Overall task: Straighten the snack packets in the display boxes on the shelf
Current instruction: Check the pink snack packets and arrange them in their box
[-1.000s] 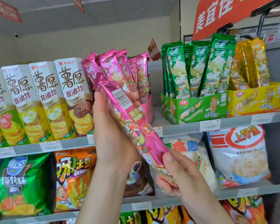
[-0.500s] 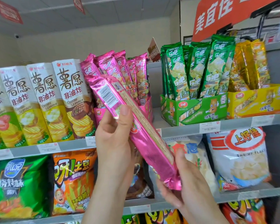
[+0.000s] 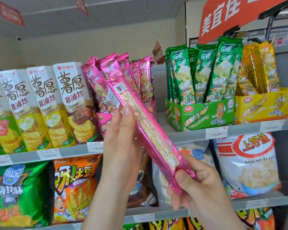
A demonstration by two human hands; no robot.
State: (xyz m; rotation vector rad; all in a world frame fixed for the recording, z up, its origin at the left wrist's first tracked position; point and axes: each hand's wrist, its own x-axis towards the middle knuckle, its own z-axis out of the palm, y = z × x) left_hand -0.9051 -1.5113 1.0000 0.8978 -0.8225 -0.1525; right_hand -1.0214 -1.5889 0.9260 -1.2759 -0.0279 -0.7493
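Both hands hold one long pink snack packet (image 3: 150, 130) in front of the shelf (image 3: 181, 133). It is tilted, with its upper end up and left near the pink display box (image 3: 102, 121) and its lower end down and right. Its back seam faces the camera, showing a pale printed strip and a white barcode label. The left hand (image 3: 121, 143) grasps the packet around its middle from the left side, with the back of the hand toward the camera. Its thumb (image 3: 127, 112) lies straight up against the packet's near face, and the other fingers pass behind the wrapper, out of sight. The right hand (image 3: 201, 186) pinches the crimped lower end, with the thumb on top of the foil and the fingers curled beneath it. The held packet is outside any box and overlaps the front of the upright pink packets (image 3: 123, 70) that lean in the pink display box. To the right on the same shelf, a green display box (image 3: 199, 116) holds upright green packets (image 3: 204, 73). Beside it, a yellow display box (image 3: 264, 107) holds gold packets (image 3: 259, 67). Tall chip cartons (image 3: 68, 103) stand in a row left of the pink box. On the shelf below sit a shrimp flakes bag (image 3: 249, 165), an orange potato stick bag (image 3: 73, 188) and a green chip bag (image 3: 18, 193).
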